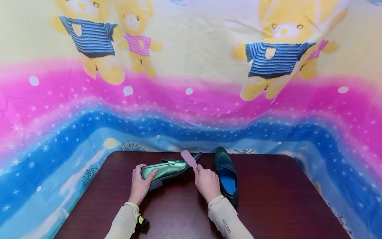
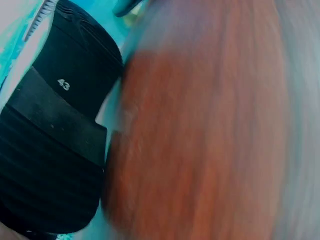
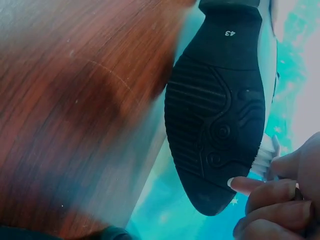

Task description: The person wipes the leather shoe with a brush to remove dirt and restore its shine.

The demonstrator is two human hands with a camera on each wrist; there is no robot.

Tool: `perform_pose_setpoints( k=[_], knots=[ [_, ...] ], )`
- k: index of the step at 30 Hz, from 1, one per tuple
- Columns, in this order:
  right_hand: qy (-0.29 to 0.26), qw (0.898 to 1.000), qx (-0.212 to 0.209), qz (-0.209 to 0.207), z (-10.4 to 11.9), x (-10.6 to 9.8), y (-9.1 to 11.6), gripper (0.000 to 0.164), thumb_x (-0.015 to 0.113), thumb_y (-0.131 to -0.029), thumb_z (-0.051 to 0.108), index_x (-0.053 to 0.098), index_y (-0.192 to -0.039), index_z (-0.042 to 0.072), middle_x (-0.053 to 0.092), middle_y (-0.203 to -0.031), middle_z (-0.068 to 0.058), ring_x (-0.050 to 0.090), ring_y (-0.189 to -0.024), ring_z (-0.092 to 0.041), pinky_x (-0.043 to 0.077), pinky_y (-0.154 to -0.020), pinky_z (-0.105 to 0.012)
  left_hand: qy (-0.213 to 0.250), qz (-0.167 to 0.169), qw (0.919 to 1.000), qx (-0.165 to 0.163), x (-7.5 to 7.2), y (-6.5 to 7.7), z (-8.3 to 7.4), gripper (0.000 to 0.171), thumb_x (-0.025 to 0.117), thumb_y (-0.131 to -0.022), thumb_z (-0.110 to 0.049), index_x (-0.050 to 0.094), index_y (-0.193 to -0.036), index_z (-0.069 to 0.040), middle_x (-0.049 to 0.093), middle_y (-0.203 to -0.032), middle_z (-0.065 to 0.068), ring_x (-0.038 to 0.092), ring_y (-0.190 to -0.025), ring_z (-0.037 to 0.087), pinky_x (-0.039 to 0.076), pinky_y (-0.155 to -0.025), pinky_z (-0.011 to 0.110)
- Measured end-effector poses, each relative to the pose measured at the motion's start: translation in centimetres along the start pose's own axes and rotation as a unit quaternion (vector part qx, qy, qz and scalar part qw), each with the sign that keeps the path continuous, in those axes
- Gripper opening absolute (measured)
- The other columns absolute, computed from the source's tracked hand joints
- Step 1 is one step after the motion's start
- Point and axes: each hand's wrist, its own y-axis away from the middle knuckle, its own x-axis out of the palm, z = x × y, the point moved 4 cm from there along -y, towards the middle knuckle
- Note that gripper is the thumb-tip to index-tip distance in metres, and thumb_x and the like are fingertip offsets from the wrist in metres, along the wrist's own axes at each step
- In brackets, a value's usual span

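My left hand [image 1: 141, 183] grips a dark loafer [image 1: 165, 170] by its heel, the shoe tipped on its side with its shiny upper turned up and its toe pointing right. Its black ridged sole, marked 43, fills much of both the left wrist view [image 2: 62, 107] and the right wrist view [image 3: 220, 110]. Between thumb and fingers, my right hand [image 1: 208, 183] holds a pink brush [image 1: 188, 158] at the loafer's toe end. White bristles [image 3: 263, 156] meet the upper beside the sole's edge. One right fingertip lies at the sole near the toe.
A second dark loafer [image 1: 222, 162] with a blue insole stands upright just right of my right hand. Both shoes are over a dark reddish-brown table [image 1: 274, 196]. Behind the table hangs a cloth [image 1: 191, 99] printed with bears. A small black device [image 1: 142, 223] sits at my left wrist.
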Motion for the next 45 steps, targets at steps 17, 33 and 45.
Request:
perform_pose_setpoints(
  k=[17, 33, 45],
  knots=[
    [-0.024, 0.999, 0.004, 0.046, 0.8, 0.0, 0.1, 0.016, 0.065, -0.103, 0.03, 0.066, -0.101, 0.013, 0.051, -0.06, 0.004, 0.042, -0.046, -0.012, 0.039, -0.047, -0.027, -0.258, -0.036, 0.9394, 0.223, 1.0, -0.5, -5.3, 0.038, 0.064, -0.102, -0.041, 0.051, -0.09, -0.008, 0.048, -0.081, 0.004, 0.047, -0.079, 0.024, 0.038, -0.076, 0.041],
    [-0.04, 0.995, -0.063, 0.071, 2.7, 0.2, 1.5, 0.015, 0.066, -0.102, 0.027, 0.062, -0.093, 0.016, 0.048, -0.057, 0.006, 0.051, -0.05, -0.014, 0.043, -0.05, -0.028, -0.247, -0.007, 0.9278, 0.28, -1.8, -1.1, -3.9, 0.031, 0.07, -0.098, -0.035, 0.054, -0.092, -0.009, 0.048, -0.082, 0.0, 0.043, -0.078, 0.017, 0.034, -0.075, 0.037],
    [-0.008, 0.999, -0.013, 0.037, 0.9, -0.4, 0.6, 0.016, 0.069, -0.101, 0.029, 0.071, -0.099, 0.013, 0.058, -0.061, 0.002, 0.046, -0.046, -0.012, 0.044, -0.047, -0.028, -0.261, -0.04, 0.9213, 0.286, -1.3, -1.3, -3.0, 0.037, 0.072, -0.097, -0.042, 0.058, -0.101, -0.008, 0.058, -0.088, 0.004, 0.052, -0.081, 0.02, 0.041, -0.078, 0.041]
  ],
)
